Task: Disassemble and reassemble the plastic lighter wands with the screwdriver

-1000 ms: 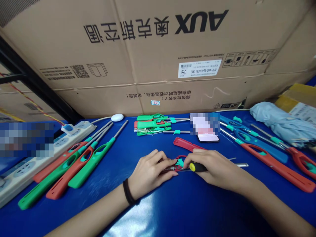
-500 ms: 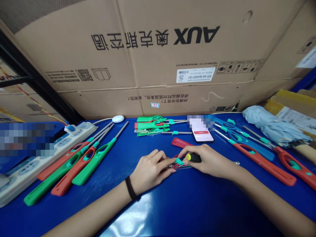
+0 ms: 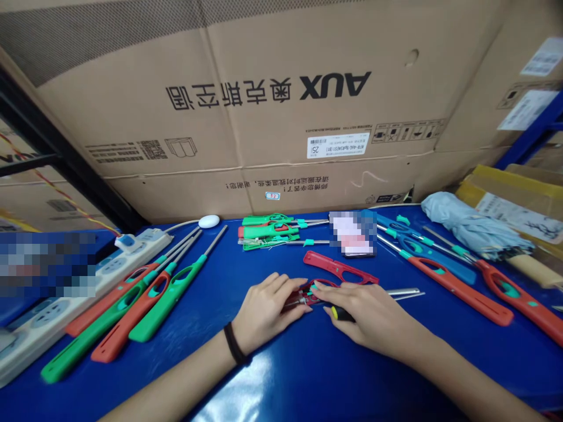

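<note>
My left hand (image 3: 270, 305) is closed on the near left end of an opened red lighter casing (image 3: 291, 300), with its inner parts showing. My right hand (image 3: 367, 308) holds a screwdriver (image 3: 342, 314) with a black and yellow handle under its palm. Its fingertips press on a small teal piece (image 3: 313, 288) in the casing. The screwdriver's shaft is hidden. Just behind my hands lies the other red casing half (image 3: 338, 268). A metal tube (image 3: 402, 292) sticks out to the right, beyond my right hand.
Red and green long-necked lighters (image 3: 165, 302) lie beside a white power strip (image 3: 105, 269). Green lighter parts (image 3: 268, 225) and a phone (image 3: 352, 234) are at the back. Red lighters (image 3: 461, 287), a blue one (image 3: 455, 266) and a folded umbrella (image 3: 475, 225) occupy the right.
My right fingers have moved from holding the screwdriver upright to pressing the teal piece down into the casing. The screwdriver now lies lower, tucked under the hand. The view has tilted up slightly.
</note>
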A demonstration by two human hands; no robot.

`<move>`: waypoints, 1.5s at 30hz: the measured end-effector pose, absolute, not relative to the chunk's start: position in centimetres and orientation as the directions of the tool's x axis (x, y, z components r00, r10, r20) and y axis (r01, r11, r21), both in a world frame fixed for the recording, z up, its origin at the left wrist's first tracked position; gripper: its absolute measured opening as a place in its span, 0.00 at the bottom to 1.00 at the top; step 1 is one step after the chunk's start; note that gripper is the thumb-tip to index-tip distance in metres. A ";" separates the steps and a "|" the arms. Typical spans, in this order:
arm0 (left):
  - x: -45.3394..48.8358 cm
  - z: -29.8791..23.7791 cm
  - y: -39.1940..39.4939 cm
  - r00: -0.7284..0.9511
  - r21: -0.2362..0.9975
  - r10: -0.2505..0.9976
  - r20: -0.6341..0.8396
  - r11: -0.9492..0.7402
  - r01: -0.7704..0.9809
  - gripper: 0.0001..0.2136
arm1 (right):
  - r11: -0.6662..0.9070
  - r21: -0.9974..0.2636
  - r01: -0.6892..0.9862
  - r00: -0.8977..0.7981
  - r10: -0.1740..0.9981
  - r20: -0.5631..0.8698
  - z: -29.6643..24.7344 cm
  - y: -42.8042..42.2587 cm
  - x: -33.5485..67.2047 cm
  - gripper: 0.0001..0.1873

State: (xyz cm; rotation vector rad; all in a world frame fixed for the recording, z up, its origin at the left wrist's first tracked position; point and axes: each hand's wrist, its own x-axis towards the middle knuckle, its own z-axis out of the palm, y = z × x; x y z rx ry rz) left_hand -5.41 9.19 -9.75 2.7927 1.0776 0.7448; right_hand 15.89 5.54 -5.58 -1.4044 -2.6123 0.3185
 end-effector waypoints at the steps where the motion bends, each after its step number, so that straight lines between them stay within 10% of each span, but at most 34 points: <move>1: -5.4 -9.7 9.2 0.642 0.213 0.642 0.419 -0.757 0.618 0.17 | 0.532 -0.231 0.814 -0.543 0.839 0.017 -5.4 5.5 15.6 0.24; 15: -5.7 -9.8 9.2 0.722 0.010 0.515 0.462 -0.817 0.576 0.12 | 0.537 -0.410 0.737 -0.555 0.828 0.085 -6.0 6.7 18.2 0.20; 22: -5.8 -9.8 9.3 0.720 0.037 0.505 0.476 -0.829 0.558 0.12 | 0.437 -0.390 0.810 -0.421 0.897 0.130 -6.7 5.7 20.1 0.06; 45: -5.9 -9.9 9.5 0.735 0.038 0.493 0.466 -0.841 0.540 0.12 | 0.566 -0.403 0.719 -0.555 0.817 0.156 -6.7 7.2 19.0 0.06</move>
